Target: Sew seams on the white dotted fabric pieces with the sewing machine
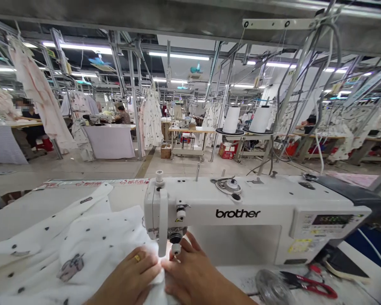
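Note:
A white sewing machine [197, 199] stands in front of me, its lamp lighting the needle area. White printed fabric [98, 241] with dark dots and grey figures spreads over the table to the left and runs up to the needle. My left hand [133, 271], a ring on one finger, presses on the fabric just left of the needle, its fingers bent together. My right hand [193, 267] is on the needle's right side, thumb and fingers closed at the fabric's edge. The presser foot and the needle tip are hidden behind the machine head and my fingers.
Red-handled scissors [317, 284] and a clear round plastic object [273, 288] lie at the lower right, near a dark pad [346, 264]. Two white thread cones [231, 120] stand behind the machine. Farther back are other sewing tables, hanging garments [152, 118] and people seated at work.

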A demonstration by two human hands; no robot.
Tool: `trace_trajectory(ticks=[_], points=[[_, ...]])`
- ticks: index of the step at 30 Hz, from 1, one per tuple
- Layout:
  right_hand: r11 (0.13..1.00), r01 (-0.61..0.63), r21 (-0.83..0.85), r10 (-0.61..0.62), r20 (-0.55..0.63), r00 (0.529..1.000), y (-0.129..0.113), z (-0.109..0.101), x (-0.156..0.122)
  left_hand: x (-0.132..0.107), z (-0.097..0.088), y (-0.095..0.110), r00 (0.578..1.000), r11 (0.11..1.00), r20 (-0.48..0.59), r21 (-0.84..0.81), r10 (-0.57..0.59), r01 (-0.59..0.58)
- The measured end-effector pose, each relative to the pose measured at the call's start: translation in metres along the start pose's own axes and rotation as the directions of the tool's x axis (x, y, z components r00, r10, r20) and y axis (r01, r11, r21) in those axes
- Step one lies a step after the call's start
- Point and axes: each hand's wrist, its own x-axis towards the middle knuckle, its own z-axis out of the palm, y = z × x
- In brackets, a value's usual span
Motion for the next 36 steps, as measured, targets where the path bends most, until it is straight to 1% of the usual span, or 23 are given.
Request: trace_trajectory(ticks=[2,3,5,7,10,13,15,17,19,23,25,27,30,32,34,36], points=[[0.999,-0.037,0.020,0.036,0.036,0.999,0.000,-0.002,0.001,-0.004,0.006,-0.005,0.999,0.997,-0.009,-0.063,-0.043,0.042],[0.998,-0.052,0.024,0.050,0.057,0.997,0.000,-0.002,0.001,-0.005,0.007,-0.007,0.999,0.997,-0.001,-0.061,-0.041,0.041],[0.997,-0.075,0.020,0.073,0.083,0.994,0.001,-0.002,0.001,-0.006,0.006,-0.012,0.999,1.000,0.050,0.001,0.002,-0.002],[0.998,-0.060,0.012,0.059,0.054,0.997,0.003,0.000,0.001,-0.006,0.002,-0.016,0.996,0.997,0.086,0.064,0.037,-0.042],[1.000,-0.018,0.000,0.018,0.022,1.000,0.005,0.002,0.000,-0.006,0.000,-0.021,0.993,0.993,0.105,0.098,0.056,-0.066],[0.999,-0.039,0.016,0.038,0.062,0.997,0.004,0.002,0.000,-0.010,0.006,-0.026,0.994,0.994,0.102,0.093,0.038,-0.048],[0.997,-0.069,0.033,0.066,0.062,0.996,0.003,0.001,0.000,-0.013,0.010,-0.029,0.994,0.998,0.109,0.064,0.014,-0.021],[0.994,-0.094,0.051,0.092,0.048,0.995,0.002,0.001,-0.001,-0.015,0.012,-0.031,0.989,0.999,0.144,0.033,-0.020,0.015],[0.993,-0.095,0.075,0.094,0.024,0.995,0.003,0.001,-0.001,-0.015,0.011,-0.032,0.986,0.999,0.163,0.017,-0.035,0.033],[0.994,-0.062,0.089,0.064,-0.028,0.998,0.007,0.004,-0.002,-0.010,0.004,-0.029,0.990,1.000,0.136,0.012,-0.021,0.019],[0.997,-0.044,0.066,0.047,-0.054,0.997,0.010,0.007,-0.002,-0.007,0.001,-0.028,0.984,1.000,0.177,0.018,-0.024,0.021],[0.999,-0.009,0.047,0.014,-0.117,0.993,0.014,0.013,-0.003,-0.005,-0.002,-0.026,0.977,0.999,0.211,0.024,-0.035,0.030],[0.999,0.027,0.030,-0.019,-0.233,0.972,0.019,0.023,-0.002,-0.003,-0.007,-0.024,0.977,0.999,0.207,0.021,-0.052,0.049],[0.999,0.029,0.016,-0.024,-0.270,0.963,0.020,0.026,0.000,-0.001,-0.013,-0.023,0.974,0.997,0.217,0.013,-0.071,0.070],[0.999,0.024,0.025,-0.015,-0.295,0.955,0.018,0.023,0.003,0.001,-0.019,-0.023,0.951,0.996,0.296,0.015,-0.092,0.092],[0.998,0.001,0.057,0.018,-0.319,0.948,0.013,0.015,0.003,-0.001,-0.025,-0.024,0.925,0.994,0.365,0.059,-0.105,0.089]])
